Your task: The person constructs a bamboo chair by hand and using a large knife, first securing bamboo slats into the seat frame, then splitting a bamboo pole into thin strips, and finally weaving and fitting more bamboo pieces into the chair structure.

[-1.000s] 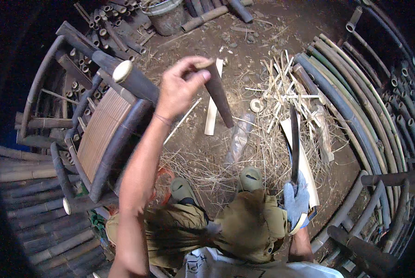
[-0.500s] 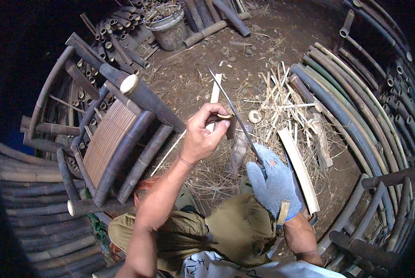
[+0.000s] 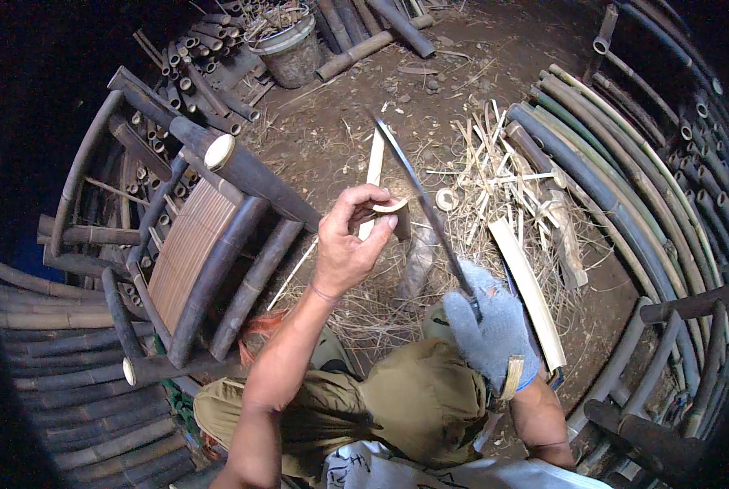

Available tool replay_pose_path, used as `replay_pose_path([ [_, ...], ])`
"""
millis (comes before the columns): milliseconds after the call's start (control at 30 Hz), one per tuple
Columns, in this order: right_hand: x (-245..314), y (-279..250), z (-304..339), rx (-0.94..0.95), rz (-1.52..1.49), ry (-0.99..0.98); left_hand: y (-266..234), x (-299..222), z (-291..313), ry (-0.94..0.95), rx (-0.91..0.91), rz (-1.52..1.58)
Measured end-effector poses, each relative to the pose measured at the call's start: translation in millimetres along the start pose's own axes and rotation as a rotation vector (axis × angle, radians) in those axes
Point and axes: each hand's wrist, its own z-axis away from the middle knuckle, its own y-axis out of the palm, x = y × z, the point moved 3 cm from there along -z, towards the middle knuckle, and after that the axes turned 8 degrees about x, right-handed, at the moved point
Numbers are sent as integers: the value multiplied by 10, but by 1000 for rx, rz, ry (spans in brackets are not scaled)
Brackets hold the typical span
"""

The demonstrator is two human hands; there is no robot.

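Bare left hand (image 3: 350, 236) and gloved right hand (image 3: 491, 322), brought near each other within the last second: slat (image 3: 393, 207) lowered in the one, knife (image 3: 424, 200) raised from low at the right in the other. Over the last half-second, knife swung slightly away from the slat, with a narrow gap now showing between. Implication for the work: slat and knife side by side, with no split discernible. Left hand: thumb and fingers clamped on the slat's upper end, pale edge uppermost, dark face below. Right hand: closed round the knife's handle, blade slanting up and leftward past the slat, tip blurred. Just beyond the left hand, on the ground (image 3: 348, 122), a pale strip (image 3: 375, 159); beside the right hand, a second strip (image 3: 527, 293). Farther out: shavings (image 3: 495, 171), bamboo seat (image 3: 189, 253) at left, poles (image 3: 617, 187) at right, bucket (image 3: 291, 61) near the upper edge.
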Motion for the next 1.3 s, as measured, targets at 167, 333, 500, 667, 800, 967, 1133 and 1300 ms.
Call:
replay_pose_path([
  [167, -13, 93, -37, 53, 10, -1, 24, -48, 26, -15, 101, -114],
  [333, -1, 126, -25, 77, 73, -13, 29, -51, 48, 21, 91, -129],
  [500, -75, 165, 8, 23, 165, -82, 58, -51, 64, 45, 93, -163],
  [667, -41, 206, 30, 33, 250, -13, 40, 8, 130, 8, 57, -184],
  [800, 15, 163, -1, 144, 289, 87, 32, -4, 143, -4, 68, -198],
  [967, -1, 176, 8, 73, 351, 31, 52, -21, 131, -9, 79, -153],
  [1133, 39, 146, -7, 144, 376, 87, 38, -26, 131, 16, 69, -163],
  [1300, 29, 108, -57, 147, 253, 49, 59, -66, 79, 28, 77, -165],
])
